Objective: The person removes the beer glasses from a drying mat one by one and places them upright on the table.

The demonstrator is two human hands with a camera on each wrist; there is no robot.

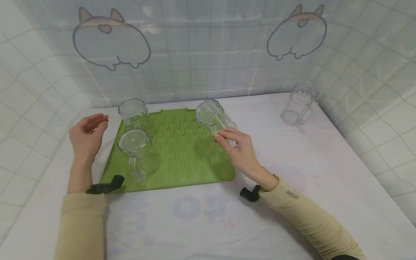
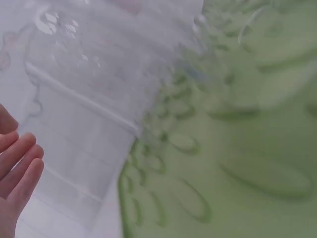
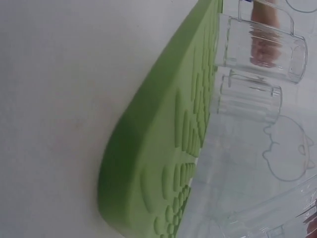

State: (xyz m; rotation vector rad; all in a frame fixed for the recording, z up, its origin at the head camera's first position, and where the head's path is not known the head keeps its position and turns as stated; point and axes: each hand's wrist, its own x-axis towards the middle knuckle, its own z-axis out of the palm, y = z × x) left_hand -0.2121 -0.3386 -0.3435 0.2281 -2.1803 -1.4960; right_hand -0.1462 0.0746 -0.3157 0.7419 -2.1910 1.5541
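My right hand [image 1: 238,148] pinches a clear mug [image 1: 210,112] near its handle, tilted, above the right side of a green ridged drying mat [image 1: 182,144]. Part of that mug [image 3: 270,210] shows at the lower right of the right wrist view, with fingertips at the edge. Two more clear mugs, a rear mug [image 1: 132,108] and a front mug [image 1: 134,141], stand on the mat's left side. Beside them my left hand [image 1: 87,135] hovers with loosely bent fingers, holding nothing. Only its fingers [image 2: 20,166] appear in the left wrist view.
Another clear mug [image 1: 297,104] stands on the white cloth [image 1: 266,122] at the back right, off the mat. Tiled sheeting with cartoon animals [image 1: 112,41] rises behind and at both sides. Each wrist carries a black mount, such as the left mount [image 1: 107,185].
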